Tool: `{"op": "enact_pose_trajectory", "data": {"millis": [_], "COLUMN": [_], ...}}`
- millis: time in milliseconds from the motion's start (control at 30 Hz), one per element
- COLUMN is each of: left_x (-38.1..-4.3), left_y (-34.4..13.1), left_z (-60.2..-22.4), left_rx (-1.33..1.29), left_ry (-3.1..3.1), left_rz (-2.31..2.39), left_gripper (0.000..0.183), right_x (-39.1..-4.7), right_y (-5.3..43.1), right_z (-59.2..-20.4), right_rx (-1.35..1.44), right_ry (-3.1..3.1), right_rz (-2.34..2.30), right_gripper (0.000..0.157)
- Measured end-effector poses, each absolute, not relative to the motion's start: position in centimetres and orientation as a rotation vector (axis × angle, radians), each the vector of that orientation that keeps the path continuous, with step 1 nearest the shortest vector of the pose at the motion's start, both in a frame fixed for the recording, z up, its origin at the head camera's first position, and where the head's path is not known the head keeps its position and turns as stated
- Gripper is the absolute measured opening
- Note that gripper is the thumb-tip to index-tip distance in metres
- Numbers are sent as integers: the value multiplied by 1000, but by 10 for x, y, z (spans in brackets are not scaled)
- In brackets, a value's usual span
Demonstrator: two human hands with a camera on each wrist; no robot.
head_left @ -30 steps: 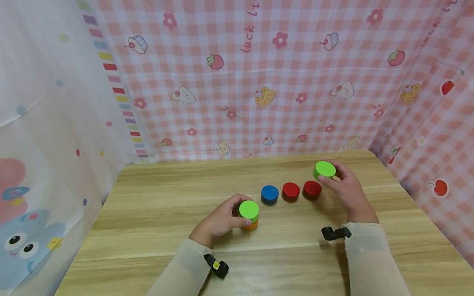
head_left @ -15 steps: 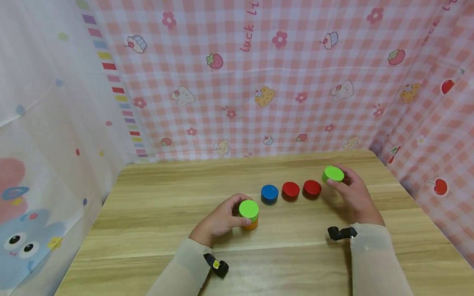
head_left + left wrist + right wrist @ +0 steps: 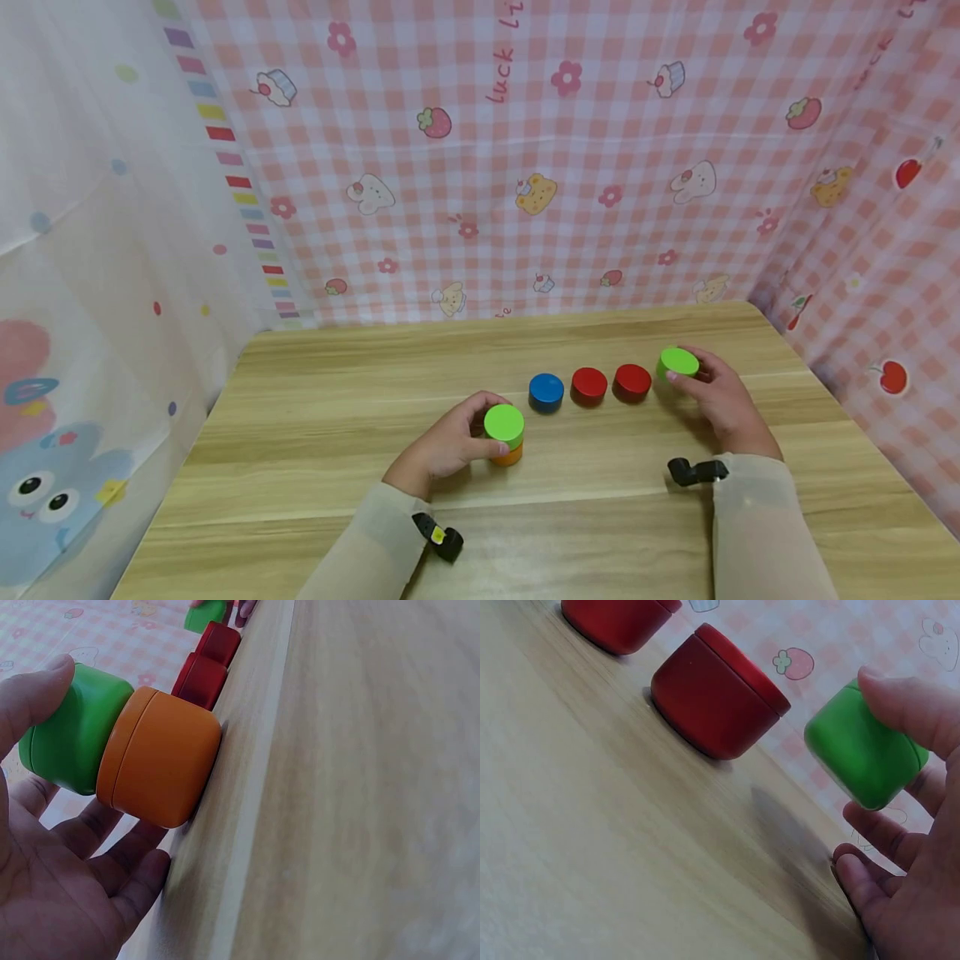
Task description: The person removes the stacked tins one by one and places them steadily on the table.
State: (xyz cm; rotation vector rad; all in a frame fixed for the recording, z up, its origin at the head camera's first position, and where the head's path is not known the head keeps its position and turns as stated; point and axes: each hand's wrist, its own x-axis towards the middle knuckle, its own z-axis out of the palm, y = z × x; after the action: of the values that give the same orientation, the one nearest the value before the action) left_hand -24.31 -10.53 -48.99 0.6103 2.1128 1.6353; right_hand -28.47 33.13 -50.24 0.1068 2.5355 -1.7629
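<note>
My left hand point(image 3: 453, 440) pinches a light green round lidded tin point(image 3: 504, 424) that sits on top of an orange tin point(image 3: 510, 455). In the left wrist view the thumb lies on the upper green tin point(image 3: 79, 729), and the orange tin point(image 3: 163, 759) rests on the table. Over at the right, my right hand point(image 3: 723, 408) holds another green tin point(image 3: 677, 363) between thumb and fingers. The right wrist view shows that green tin point(image 3: 864, 750) just above the table, tilted, with a shadow beneath and a gap between it and the nearest red tin point(image 3: 716, 694).
A blue tin point(image 3: 546, 392), a red tin point(image 3: 588, 387) and a second red tin point(image 3: 632, 383) stand in a row between my hands. All are on the wooden table point(image 3: 337, 383). A pink checked cloth point(image 3: 480, 167) hangs behind its back edge.
My right hand has moved right and down toward the table with its green tin, away from above the right-hand red tin. The left hand and its stack stay put.
</note>
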Motion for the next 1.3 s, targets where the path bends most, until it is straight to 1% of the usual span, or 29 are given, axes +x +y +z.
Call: {"op": "enact_pose_trajectory", "data": {"millis": [367, 767, 1167, 1300], "left_x": [-242, -242, -244, -244], "left_y": [-104, -104, -104, -105], "left_z": [-488, -489, -489, -489], "left_rx": [593, 604, 602, 605], "left_ry": [2123, 2123, 2130, 2134], "left_rz": [1634, 1639, 1628, 1625], "left_gripper": [52, 51, 54, 54], "right_x": [-284, -282, -284, -284], "right_y": [327, 321, 323, 323], "right_z": [-501, -497, -498, -498], "right_rx": [86, 88, 63, 65], "right_ry": [2611, 2616, 2641, 2638], "right_rz": [-1615, -1504, -1473, -1465], "right_gripper": [70, 75, 68, 68]}}
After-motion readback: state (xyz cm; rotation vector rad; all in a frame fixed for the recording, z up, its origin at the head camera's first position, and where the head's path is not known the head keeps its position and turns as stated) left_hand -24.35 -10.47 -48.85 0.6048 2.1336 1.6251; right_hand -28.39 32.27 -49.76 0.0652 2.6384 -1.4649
